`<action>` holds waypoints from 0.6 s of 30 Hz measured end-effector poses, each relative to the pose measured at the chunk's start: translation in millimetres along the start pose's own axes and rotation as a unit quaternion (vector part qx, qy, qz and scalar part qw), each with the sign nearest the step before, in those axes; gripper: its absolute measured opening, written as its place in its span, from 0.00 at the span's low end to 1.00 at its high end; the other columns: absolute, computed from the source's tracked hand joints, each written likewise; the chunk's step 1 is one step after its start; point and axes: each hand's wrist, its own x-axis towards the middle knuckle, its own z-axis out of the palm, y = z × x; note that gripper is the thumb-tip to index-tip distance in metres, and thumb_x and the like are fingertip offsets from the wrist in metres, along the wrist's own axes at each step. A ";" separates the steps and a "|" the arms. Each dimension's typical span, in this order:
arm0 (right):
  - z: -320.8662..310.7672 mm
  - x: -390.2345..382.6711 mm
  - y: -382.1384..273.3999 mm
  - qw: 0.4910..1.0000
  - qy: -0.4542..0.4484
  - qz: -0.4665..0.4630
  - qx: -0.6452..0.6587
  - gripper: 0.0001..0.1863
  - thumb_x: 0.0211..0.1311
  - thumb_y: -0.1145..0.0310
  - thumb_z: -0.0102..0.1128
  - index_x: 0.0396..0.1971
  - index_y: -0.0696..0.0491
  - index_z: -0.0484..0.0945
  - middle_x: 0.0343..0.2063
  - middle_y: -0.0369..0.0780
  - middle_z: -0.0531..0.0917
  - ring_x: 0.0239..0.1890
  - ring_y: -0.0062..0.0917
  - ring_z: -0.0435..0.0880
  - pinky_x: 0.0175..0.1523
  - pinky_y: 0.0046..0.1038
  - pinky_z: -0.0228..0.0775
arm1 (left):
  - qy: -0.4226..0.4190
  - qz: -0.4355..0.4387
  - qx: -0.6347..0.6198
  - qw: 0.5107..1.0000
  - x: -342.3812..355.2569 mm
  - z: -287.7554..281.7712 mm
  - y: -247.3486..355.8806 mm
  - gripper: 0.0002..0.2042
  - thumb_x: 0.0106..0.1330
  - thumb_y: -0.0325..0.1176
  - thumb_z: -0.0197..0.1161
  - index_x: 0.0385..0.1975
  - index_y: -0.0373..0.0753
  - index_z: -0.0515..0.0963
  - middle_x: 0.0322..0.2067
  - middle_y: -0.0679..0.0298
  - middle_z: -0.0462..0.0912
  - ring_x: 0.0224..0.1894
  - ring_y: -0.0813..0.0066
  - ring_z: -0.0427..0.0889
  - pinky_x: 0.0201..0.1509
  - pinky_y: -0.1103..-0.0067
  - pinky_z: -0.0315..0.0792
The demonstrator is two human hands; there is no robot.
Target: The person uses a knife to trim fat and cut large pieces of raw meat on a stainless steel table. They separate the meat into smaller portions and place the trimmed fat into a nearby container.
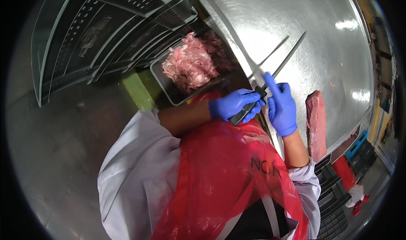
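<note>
My left hand, in a blue glove, wraps round the black handle of a sharpening steel. The long thin rod slants up and away over the metal table. Close beside the guard is my right hand, also gloved in blue, its index finger raised near the rod and the other fingers curled. A pale blur lies next to those fingers; whatever they hold is hidden. On the table, right of that hand, lies a long slab of raw meat with a darker edge.
Left of the table edge, a dark bin holds pale pink meat trimmings. A large grey crate stands beyond it at the left. The shiny metal table spreads to the right. Black crates and another person's red-gloved hand are at lower right.
</note>
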 end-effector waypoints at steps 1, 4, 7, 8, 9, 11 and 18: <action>-3.2 -11.1 4.7 1.000 0.015 -0.011 -0.012 0.33 0.66 0.72 0.55 0.72 0.40 0.69 0.42 0.51 0.76 0.35 0.47 0.78 0.45 0.40 0.75 | -0.029 0.020 -0.001 0.999 -8.1 8.9 0.4 0.15 0.81 0.40 0.49 0.51 0.34 0.75 0.28 0.63 0.77 0.22 0.75 0.75 0.23 0.78 0.71; -14.9 -86.4 86.5 0.991 0.102 0.085 -0.012 0.33 0.66 0.76 0.52 0.73 0.46 0.68 0.47 0.54 0.79 0.40 0.45 0.80 0.50 0.38 0.74 | 0.033 0.103 0.239 0.965 -51.0 32.1 20.2 0.14 0.82 0.37 0.48 0.54 0.34 0.75 0.28 0.66 0.77 0.23 0.80 0.75 0.25 0.81 0.71; -19.2 -211.3 179.2 0.966 0.107 0.222 -0.079 0.29 0.72 0.77 0.47 0.72 0.56 0.66 0.46 0.50 0.82 0.40 0.37 0.80 0.50 0.35 0.73 | 0.166 0.164 0.569 0.789 -76.6 45.5 49.7 0.11 0.76 0.33 0.57 0.51 0.34 0.75 0.28 0.66 0.78 0.25 0.76 0.77 0.30 0.79 0.70; -25.0 -218.7 171.4 0.957 0.136 0.257 -0.003 0.23 0.75 0.75 0.45 0.68 0.59 0.69 0.40 0.45 0.83 0.36 0.31 0.80 0.44 0.32 0.74 | 0.105 0.326 0.716 0.608 -74.2 54.8 59.4 0.10 0.73 0.31 0.59 0.48 0.33 0.76 0.29 0.56 0.80 0.27 0.59 0.81 0.32 0.72 0.73; -32.7 -221.9 162.1 0.940 0.170 0.285 0.075 0.20 0.78 0.72 0.43 0.63 0.62 0.71 0.34 0.41 0.83 0.31 0.24 0.80 0.37 0.29 0.74 | 0.187 0.183 0.744 0.615 -80.7 84.6 64.7 0.10 0.70 0.30 0.62 0.47 0.35 0.76 0.33 0.48 0.80 0.32 0.46 0.82 0.36 0.65 0.75; -62.0 -153.1 87.9 0.887 0.284 0.229 0.282 0.12 0.78 0.69 0.49 0.50 0.60 0.78 0.27 0.35 0.82 0.25 0.17 0.80 0.30 0.23 0.72 | 0.142 0.225 0.825 0.498 -58.1 106.5 52.8 0.08 0.69 0.29 0.63 0.45 0.35 0.76 0.32 0.49 0.81 0.32 0.47 0.82 0.37 0.63 0.75; -51.1 -198.8 87.9 0.950 0.260 0.131 0.114 0.11 0.77 0.66 0.54 0.38 0.58 0.78 0.21 0.42 0.80 0.21 0.26 0.80 0.29 0.30 0.72 | 0.083 0.191 0.854 0.478 -15.3 140.0 7.0 0.12 0.69 0.32 0.62 0.49 0.36 0.77 0.33 0.49 0.84 0.33 0.49 0.84 0.38 0.64 0.77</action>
